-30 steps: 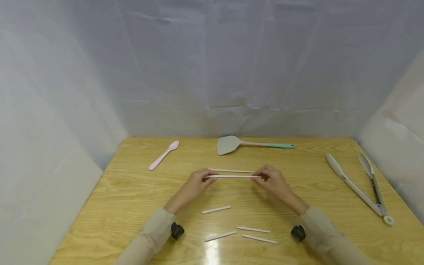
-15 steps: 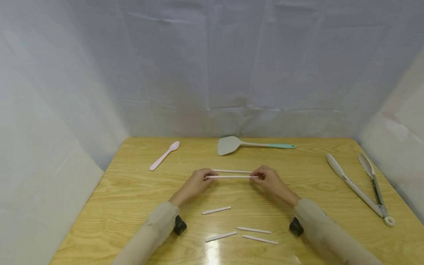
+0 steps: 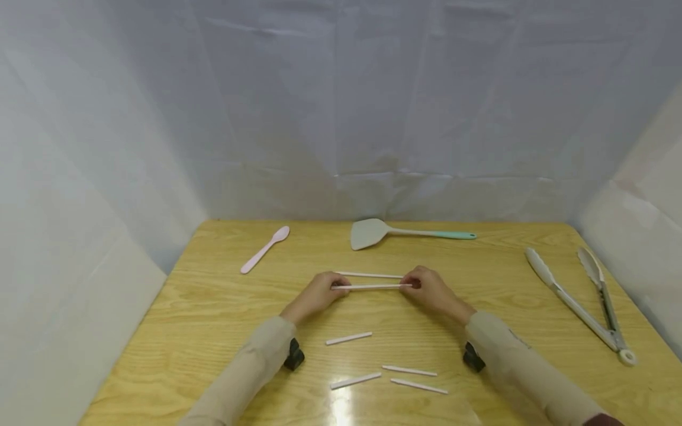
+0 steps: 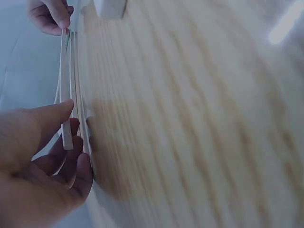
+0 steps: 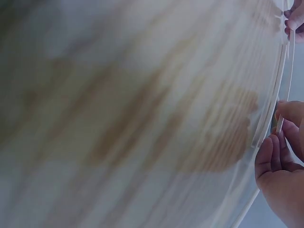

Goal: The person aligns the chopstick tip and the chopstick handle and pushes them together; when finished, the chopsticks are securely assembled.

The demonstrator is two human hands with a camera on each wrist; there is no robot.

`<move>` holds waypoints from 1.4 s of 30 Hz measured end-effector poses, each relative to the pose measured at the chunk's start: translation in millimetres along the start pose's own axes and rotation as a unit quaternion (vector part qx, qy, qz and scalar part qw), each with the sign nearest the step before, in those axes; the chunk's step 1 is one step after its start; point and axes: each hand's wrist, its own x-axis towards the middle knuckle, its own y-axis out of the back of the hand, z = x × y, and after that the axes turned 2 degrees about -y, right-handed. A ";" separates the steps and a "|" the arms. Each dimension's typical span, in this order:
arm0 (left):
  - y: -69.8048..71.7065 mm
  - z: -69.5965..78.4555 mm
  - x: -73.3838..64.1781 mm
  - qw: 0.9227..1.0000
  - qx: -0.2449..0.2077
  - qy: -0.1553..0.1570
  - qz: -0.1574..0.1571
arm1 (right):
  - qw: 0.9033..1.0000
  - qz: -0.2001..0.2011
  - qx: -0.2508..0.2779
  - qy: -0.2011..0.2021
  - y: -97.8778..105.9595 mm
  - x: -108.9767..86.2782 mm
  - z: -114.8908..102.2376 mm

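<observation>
In the head view, my left hand (image 3: 321, 291) and right hand (image 3: 430, 290) face each other above the middle of the table. Between them runs a long thin white stick (image 3: 373, 287), each hand pinching one end between thumb and fingers. Behind it, a second white stick (image 3: 370, 274) spans the hands, roughly parallel; its ends are hidden at the fingers, so I cannot tell how it is held. In the left wrist view the pinched stick (image 4: 65, 80) looks flat-sided, its end protruding past my left thumb. The right wrist view catches my right fingers (image 5: 285, 147) only at its edge.
Several shorter white sticks (image 3: 356, 380) lie on the wooden table (image 3: 202, 331) nearer me. A pink spoon (image 3: 265, 249) lies at the back left. A spatula (image 3: 370, 234) with a turquoise handle lies behind the hands, and spread tongs (image 3: 581, 310) lie at the right.
Both hands have drawn slightly closer together, and the front stick sits a little nearer to me. The forearms have shifted inward. Things on the table stay put.
</observation>
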 end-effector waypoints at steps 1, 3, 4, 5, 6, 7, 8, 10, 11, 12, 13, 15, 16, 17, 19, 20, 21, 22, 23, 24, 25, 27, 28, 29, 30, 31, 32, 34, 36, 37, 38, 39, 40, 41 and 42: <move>-0.3 -0.7 0.6 1.000 0.002 -0.001 0.000 | 1.000 -0.001 -0.002 0.000 -0.2 0.4 0.5; -1.1 -1.9 1.6 1.000 0.004 0.002 0.000 | 1.000 -0.004 -0.005 -0.002 -0.5 1.3 1.2; -1.4 -2.5 2.1 1.000 0.005 0.002 0.000 | 1.000 -0.005 -0.009 -0.002 -0.7 1.8 1.6; -2.0 -3.3 2.7 1.000 0.009 -0.001 0.001 | 1.000 -0.007 -0.013 0.000 -0.7 2.2 2.2; -2.3 -3.8 3.2 1.000 0.012 -0.002 0.004 | 1.000 -0.009 -0.016 0.000 -0.7 2.6 2.6; -2.6 -4.2 3.9 1.000 0.015 -0.004 0.008 | 1.000 -0.010 -0.018 0.001 -0.7 3.2 3.0; -2.7 -4.6 4.5 1.000 0.016 -0.006 0.011 | 1.000 -0.012 -0.019 0.002 -0.7 3.7 3.1; -3.0 -5.3 6.0 1.000 0.021 -0.011 0.016 | 1.000 -0.016 -0.022 0.002 -0.2 4.7 3.2; -3.1 -5.6 6.8 0.999 0.023 -0.012 0.019 | 1.000 -0.018 -0.023 0.003 0.0 5.3 3.2; -3.0 -5.7 7.4 0.999 0.022 -0.010 0.020 | 1.000 -0.020 -0.024 0.002 0.2 5.8 3.0; -3.1 -6.1 7.9 0.999 0.025 -0.010 0.022 | 0.999 -0.021 -0.025 0.002 0.3 6.2 2.8; -3.3 -7.1 8.7 0.999 0.034 -0.012 0.025 | 0.999 -0.024 -0.028 0.001 0.4 6.8 2.5; -3.3 -7.6 9.0 0.999 0.037 -0.012 0.026 | 0.999 -0.024 -0.030 0.002 0.4 7.1 2.2; -3.3 -8.0 9.2 0.999 0.039 -0.011 0.026 | 0.999 -0.024 -0.032 0.003 0.3 7.4 2.2; -3.3 -8.7 9.4 0.999 0.043 -0.012 0.027 | 0.999 -0.025 -0.035 0.003 0.5 7.5 2.0; -3.1 -8.9 9.3 0.999 0.043 -0.013 0.026 | 0.999 -0.026 -0.037 0.003 0.5 7.7 2.1; -3.0 -8.9 9.4 0.999 0.041 -0.012 0.026 | 0.999 -0.027 -0.039 0.004 0.6 7.6 2.0; -2.9 -8.9 9.3 0.999 0.042 -0.013 0.025 | 0.999 -0.027 -0.041 0.005 0.6 7.7 2.0; -2.7 -8.7 9.1 0.999 0.043 -0.014 0.025 | 0.999 -0.028 -0.042 0.006 0.6 7.7 2.2; -2.6 -8.5 9.0 0.999 0.044 -0.016 0.025 | 0.999 -0.029 -0.044 0.006 0.7 7.5 2.2; -2.6 -8.4 8.9 0.999 0.044 -0.015 0.025 | 0.999 -0.029 -0.045 0.006 0.8 7.4 2.0; -2.6 -8.1 8.7 0.999 0.044 -0.014 0.026 | 0.998 -0.030 -0.046 0.005 0.8 7.4 1.5; -2.6 -8.0 8.7 0.999 0.045 -0.013 0.027 | 0.998 -0.030 -0.047 0.006 1.0 7.7 1.2; -2.5 -7.8 8.8 0.998 0.046 -0.013 0.027 | 0.998 -0.031 -0.047 0.006 1.3 7.7 0.9; -2.5 -7.7 8.8 0.998 0.047 -0.012 0.028 | 0.998 -0.032 -0.047 0.006 1.7 8.0 0.6; -2.5 -7.7 8.9 0.998 0.047 -0.011 0.027 | 0.998 -0.032 -0.045 0.003 2.0 8.1 0.1; -2.4 -7.5 8.8 0.998 0.049 -0.010 0.027 | 0.999 -0.033 -0.043 0.000 2.3 8.0 -0.1; -2.4 -7.3 8.5 0.998 0.053 -0.007 0.027 | 0.999 -0.033 -0.037 -0.006 3.0 7.6 -0.4; -2.1 -6.7 7.8 0.998 0.056 -0.004 0.027 | 0.999 -0.031 -0.029 -0.010 3.9 6.9 -0.5; -1.8 -6.5 7.2 0.998 0.057 -0.004 0.028 | 0.999 -0.029 -0.024 -0.014 4.1 6.3 -0.7; -1.3 -5.9 6.3 0.998 0.057 -0.003 0.027 | 0.999 -0.027 -0.021 -0.014 4.3 5.6 -0.6; -0.8 -5.3 5.3 0.998 0.056 -0.002 0.028 | 0.999 -0.025 -0.016 -0.015 4.6 4.8 -0.6; -0.1 -4.6 4.1 0.998 0.053 -0.002 0.028 | 1.000 -0.022 -0.013 -0.014 4.8 3.9 -0.8; 0.8 -3.8 2.8 0.998 0.048 -0.002 0.029 | 1.000 -0.019 -0.008 -0.013 4.9 3.0 -1.0; 1.8 -3.0 1.2 0.999 0.044 -0.003 0.030 | 1.000 -0.015 -0.004 -0.011 5.0 1.9 -1.1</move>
